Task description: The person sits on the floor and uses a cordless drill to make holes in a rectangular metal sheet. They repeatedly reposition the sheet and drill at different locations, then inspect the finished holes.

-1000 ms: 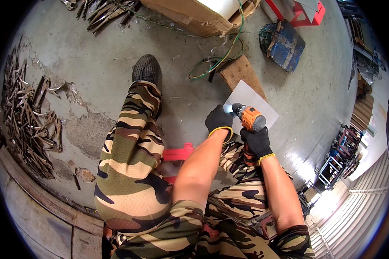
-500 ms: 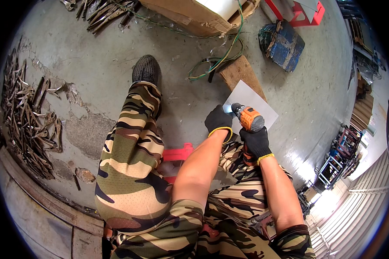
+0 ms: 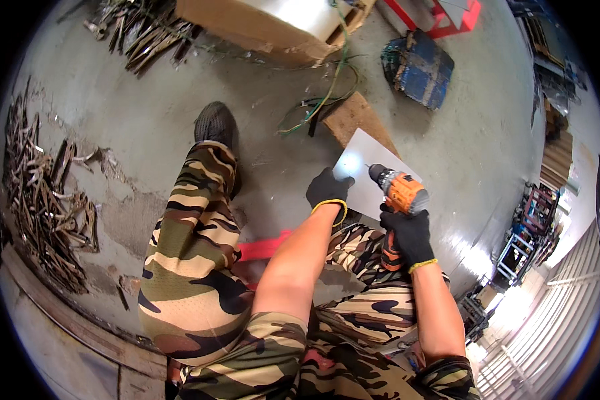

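Note:
My right hand [image 3: 412, 237], in a black glove with a yellow cuff, is wrapped round the handle of an orange and black cordless drill [image 3: 405, 191]. The drill's nose points up and left, apart from the sheet's far left part. A thin, pale flat sheet [image 3: 373, 198] lies partly over a wooden board [image 3: 361, 120]. At its left edge, my left hand [image 3: 328, 189], gloved the same way, is closed on the sheet with the thumb on top. The drill's light makes a bright spot on the sheet, with a small dark dot inside.
Green and yellow wires [image 3: 327, 100] loop beside the board. Beyond are a large cardboard box [image 3: 260, 37], a blue taped bundle [image 3: 425, 70] and a red stand [image 3: 457, 23]. Piles of metal pieces [image 3: 47, 207] lie to the left. My camouflage-clad leg [image 3: 203, 220] stretches forward.
The drill has moved right and back from the sheet in my right hand, uncovering the lit spot and its dark dot. My left hand stays at the sheet's edge; the whole view shifts slightly.

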The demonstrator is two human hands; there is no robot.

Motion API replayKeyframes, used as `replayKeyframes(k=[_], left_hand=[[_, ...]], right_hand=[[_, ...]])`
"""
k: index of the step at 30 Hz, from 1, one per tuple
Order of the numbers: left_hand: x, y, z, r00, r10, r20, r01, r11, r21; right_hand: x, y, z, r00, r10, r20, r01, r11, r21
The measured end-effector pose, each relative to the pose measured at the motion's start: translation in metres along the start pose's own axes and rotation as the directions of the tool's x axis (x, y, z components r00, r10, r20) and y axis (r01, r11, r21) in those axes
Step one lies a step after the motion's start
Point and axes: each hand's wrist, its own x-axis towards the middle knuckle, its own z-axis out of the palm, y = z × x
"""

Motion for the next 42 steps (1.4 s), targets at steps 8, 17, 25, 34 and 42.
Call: replayKeyframes(k=[8,17,25,34,42], left_hand=[[-0.005,0.011,-0.007,0.996,0.076,-0.041,-0.069,0.988,0.139],[0.023,0.009,-0.015,0.956,0.224,-0.189,-0.192,0.966,0.174],[0.086,-0.052,-0.068,0.884,-0.467,-0.03,0.383,0.758,-0.528],[0.063,-0.047,-0.009,0.875,0.291,0.387,0.003,0.796,-0.605],[0.015,-0.01,-0.026,0.867,0.197,0.458,0.022,0.903,-0.429]], right_hand=[[-0.03,-0.023,-0.04,0.995,-0.018,-0.098,0.07,0.833,0.549],[-0.043,-0.037,-0.065,0.991,-0.055,-0.121,0.125,0.689,0.713],[-0.044,-0.051,-0.08,0.984,-0.076,-0.162,0.17,0.681,0.712],[-0.037,-0.056,-0.086,0.988,-0.041,-0.15,0.146,0.579,0.802],[-0.042,-0.061,-0.09,0.991,0.019,-0.131,0.101,0.538,0.837]])
